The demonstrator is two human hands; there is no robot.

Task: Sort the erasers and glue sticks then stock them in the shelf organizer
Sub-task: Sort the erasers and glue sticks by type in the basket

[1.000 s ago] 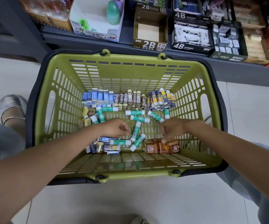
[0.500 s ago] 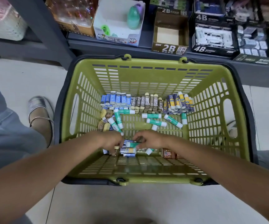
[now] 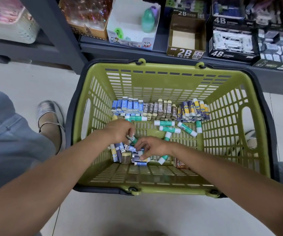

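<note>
Now both hands' fingers — left (image 3: 120,132), right (image 3: 151,147) — pinch erasers (image 3: 130,150); seven glue sticks (image 3: 164,123) visible.

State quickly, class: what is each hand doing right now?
Left hand: closed on a glue stick.
Right hand: fingers spread on the loose erasers; grip cannot be told.

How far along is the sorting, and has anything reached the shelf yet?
Partly sorted: three eraser rows stand grouped against the basket's far wall. In hand: the left hand and right hand pick through a mixed pile. Left: the loose glue sticks, and all stocking; the 2B box is empty.
</note>
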